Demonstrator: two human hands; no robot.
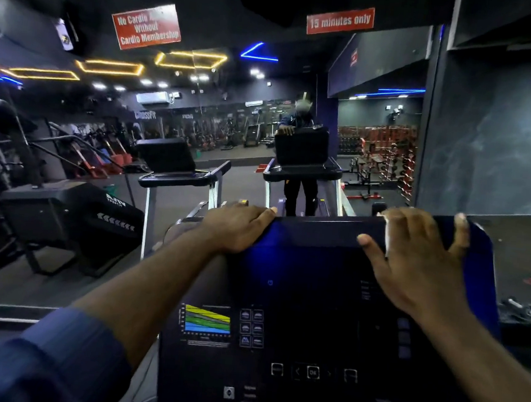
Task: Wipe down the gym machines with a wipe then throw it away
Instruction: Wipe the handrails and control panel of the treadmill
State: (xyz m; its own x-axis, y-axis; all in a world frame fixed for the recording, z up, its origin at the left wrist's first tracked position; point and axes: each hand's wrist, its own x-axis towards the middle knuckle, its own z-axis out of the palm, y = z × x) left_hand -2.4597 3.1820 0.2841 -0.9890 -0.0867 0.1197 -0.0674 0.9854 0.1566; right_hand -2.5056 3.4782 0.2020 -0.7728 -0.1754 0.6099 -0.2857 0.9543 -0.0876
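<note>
A dark treadmill console (312, 302) with a coloured chart and button icons fills the lower middle of the head view. My left hand (235, 227) holds its top left corner, fingers curled over the edge. My right hand (420, 264) lies spread on the top right of the console, pressing a white wipe (386, 236) flat against it. Only a thin strip of the wipe shows between the thumb and the index finger; the rest is hidden under my palm.
A mirror wall (297, 123) stands straight ahead and reflects a person at this treadmill (300, 159). A black machine (62, 210) sits low on the left. Dumbbells (526, 307) lie on the right below a dark wall (498, 126).
</note>
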